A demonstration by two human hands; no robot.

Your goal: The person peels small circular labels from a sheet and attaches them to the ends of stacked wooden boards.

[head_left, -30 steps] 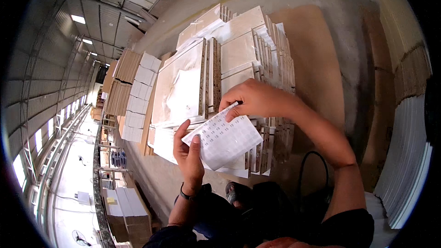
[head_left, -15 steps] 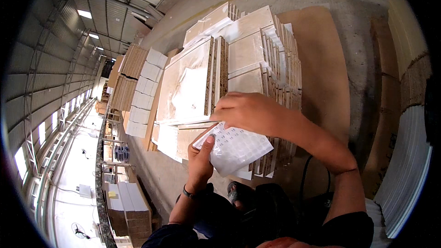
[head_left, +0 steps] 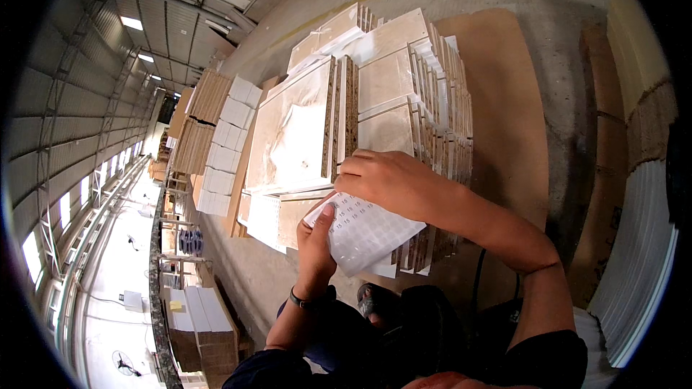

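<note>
Plainly, the left thumb lies flat on the face of a white, rectangular paper sheet with rows of small dark printed marks (head_left: pixel 375 234), with the fingers of the bare left hand (head_left: pixel 315 248) tucked behind it, so that this hand is clamped on the sheet's left corner; the fingers of the bare right hand (head_left: pixel 393 181) are bent and drawn close together over the sheet's upper edge, their tips turned down and hidden, so I cannot tell whether they pinch anything; the sheet lies to the right of the left thumb and just below the right fingers, tilted, its longer side seeming to run from lower left to upper right; both hands are close to it, yet only the left shows a sure grip, while the right covers its top corner; the right hand is back upward, its wrist nearly straight, and the bare right forearm (head_left: pixel 497 227) slants in from the lower right with the elbow bent outward; the left hand points upward from a wrist ringed by a thin black band (head_left: pixel 303 302); beyond the sheet and partly behind it stands a layered stack of tan-faced, white-edged flat boards (head_left: pixel 389 65), with thicker speckled edges near the right fingertips; farther out, a broad brown flat sheet (head_left: pixel 504 79) lies on the floor to the right of the stack, and white rectangular bundles in a column (head_left: pixel 220 162) stand to its left.
</note>
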